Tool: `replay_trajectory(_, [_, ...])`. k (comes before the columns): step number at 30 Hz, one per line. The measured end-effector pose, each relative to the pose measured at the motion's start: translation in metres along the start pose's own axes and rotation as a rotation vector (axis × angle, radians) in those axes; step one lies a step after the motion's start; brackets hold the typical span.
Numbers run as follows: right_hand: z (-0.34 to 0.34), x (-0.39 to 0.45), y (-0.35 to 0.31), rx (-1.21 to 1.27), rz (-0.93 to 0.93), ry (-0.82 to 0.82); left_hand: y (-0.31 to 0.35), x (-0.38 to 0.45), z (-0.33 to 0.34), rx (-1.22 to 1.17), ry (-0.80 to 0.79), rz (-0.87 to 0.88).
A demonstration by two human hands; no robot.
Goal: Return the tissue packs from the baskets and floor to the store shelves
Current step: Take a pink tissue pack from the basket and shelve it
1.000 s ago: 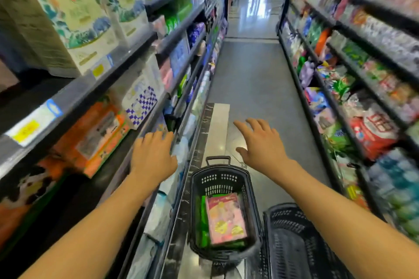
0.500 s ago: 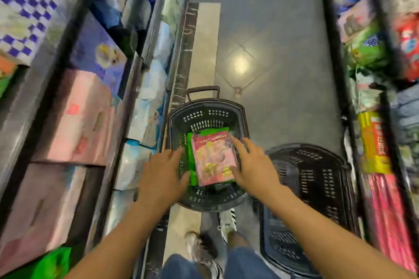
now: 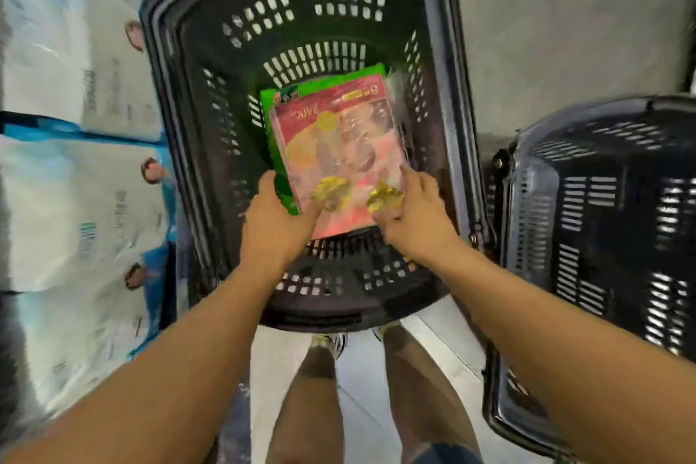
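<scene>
A pink tissue pack (image 3: 339,147) lies on top of a green tissue pack (image 3: 278,102) inside the black basket (image 3: 180,94) on the floor. My left hand (image 3: 277,222) grips the near left corner of the packs, fingers curled under the green edge. At the near right corner my right hand (image 3: 410,215) pinches the pink pack's wrapper. Both hands are down inside the basket.
A second black basket (image 3: 602,222) stands on the floor to the right, its inside showing no packs. Large white and blue tissue packs (image 3: 75,169) fill the low shelf on the left. My legs and shoes (image 3: 331,343) stand just behind the basket.
I have bent down closer over the basket. Both hands went from hovering at the pack's sides to taking hold of its near corners.
</scene>
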State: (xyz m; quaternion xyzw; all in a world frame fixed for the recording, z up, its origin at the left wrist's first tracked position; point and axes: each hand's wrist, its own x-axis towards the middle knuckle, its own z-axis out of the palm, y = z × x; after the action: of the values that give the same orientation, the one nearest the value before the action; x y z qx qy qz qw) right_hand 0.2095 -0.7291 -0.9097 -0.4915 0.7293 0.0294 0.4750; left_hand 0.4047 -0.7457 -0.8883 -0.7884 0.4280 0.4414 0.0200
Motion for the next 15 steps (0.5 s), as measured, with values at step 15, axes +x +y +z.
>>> replay_trajectory(15, [0.043, 0.098, -0.011, 0.150, 0.380, 0.136, -0.047, 0.087, 0.078, -0.262, -0.035, -0.279])
